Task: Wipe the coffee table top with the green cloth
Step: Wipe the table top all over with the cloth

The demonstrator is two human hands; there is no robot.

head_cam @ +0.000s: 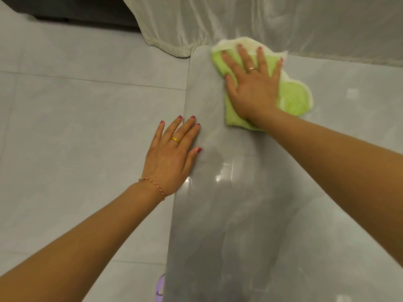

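The glossy grey coffee table top (250,214) fills the right half of the view, its left edge running from top centre down to the bottom. The green cloth (292,97), with a cream border, lies flat near the table's far left corner. My right hand (253,83) presses on it with fingers straight and spread. My left hand (174,153) rests flat on the table's left edge, fingers straight, holding nothing.
Pale grey floor tiles (76,118) lie to the left of the table. A cream fabric cover (218,20) hangs along the far side, touching the table's far corner. A small purple object (160,288) shows on the floor at the bottom edge.
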